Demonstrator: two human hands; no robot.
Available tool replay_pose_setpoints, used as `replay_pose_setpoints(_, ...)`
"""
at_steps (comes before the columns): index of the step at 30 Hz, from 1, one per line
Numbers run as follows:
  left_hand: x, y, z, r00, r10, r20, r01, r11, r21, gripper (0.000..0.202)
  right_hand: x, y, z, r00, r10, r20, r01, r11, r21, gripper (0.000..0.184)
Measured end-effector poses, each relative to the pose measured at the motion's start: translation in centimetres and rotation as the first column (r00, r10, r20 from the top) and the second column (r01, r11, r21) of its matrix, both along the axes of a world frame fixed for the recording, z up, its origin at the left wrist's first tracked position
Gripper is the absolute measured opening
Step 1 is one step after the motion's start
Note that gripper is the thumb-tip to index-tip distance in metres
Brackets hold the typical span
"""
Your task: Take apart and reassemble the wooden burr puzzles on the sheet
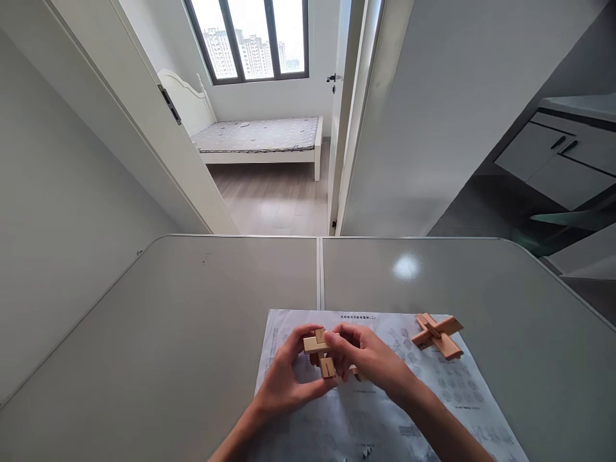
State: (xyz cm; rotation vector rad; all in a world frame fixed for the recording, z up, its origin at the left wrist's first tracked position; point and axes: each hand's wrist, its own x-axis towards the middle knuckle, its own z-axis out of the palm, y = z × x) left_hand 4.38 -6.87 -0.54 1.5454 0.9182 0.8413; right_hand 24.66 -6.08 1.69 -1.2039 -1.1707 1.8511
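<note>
Between my two hands is a light wooden interlocking puzzle (314, 345) made of crossed, notched blocks. My left hand (283, 378) grips it from the left, with fingers behind and the thumb under its lower block, which carries a dark mark on its end. My right hand (366, 356) pinches the puzzle's right side with thumb and fingers. Just below the right fingers a small wooden piece (355, 372) shows, partly hidden; I cannot tell whether it is held or lies on the paper. Under both hands spreads a printed instruction sheet (385, 423) with small diagrams.
A reddish wooden cross-shaped puzzle (437, 335) rests on the sheet's upper right corner. The grey table (144, 346) has a seam down its middle and rounded far corners. Beyond it are a doorway, a bed (260, 135) and a window; cabinets (558, 147) stand at right.
</note>
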Motion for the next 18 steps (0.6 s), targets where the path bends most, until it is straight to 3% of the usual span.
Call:
replay_pose_setpoints(3,0.0,0.2,0.2,0.998,0.046,0.046,-0.044,0.998,-0.037,0.057,1.2,0.3,0.5,0.992,0.086,0.091,-0.096,0.989,0.116,0.050)
replay_pose_setpoints(7,-0.1,0.6,0.0,0.987,0.124,0.106,-0.113,0.988,-0.104,0.054,3.6,-0.1,1.4,0.868,0.076,0.491,-0.237,0.932,0.274,0.021)
replay_pose_setpoints(10,-0.1,0.7,-0.1,0.979,0.159,0.128,-0.143,0.982,-0.127,0.054,4.8,-1.0,1.6,0.709,0.140,0.692,-0.411,0.878,0.244,0.016)
replay_pose_setpoints(14,-0.1,0.7,0.0,0.986,0.137,0.095,-0.124,0.983,-0.133,0.055,4.9,-1.7,1.2,0.544,0.129,0.829,-0.514,0.833,0.207,0.018)
replay_pose_setpoints(16,0.0,0.6,0.1,0.989,0.124,0.081,-0.113,0.985,-0.129,0.056,4.6,-1.7,1.1,0.503,0.105,0.858,-0.535,0.817,0.214,0.013)
replay_pose_setpoints(18,0.0,0.6,0.1,0.990,0.118,0.078,-0.108,0.986,-0.124,0.056,4.5,-1.5,1.0,0.524,0.093,0.847,-0.513,0.828,0.226,0.012)
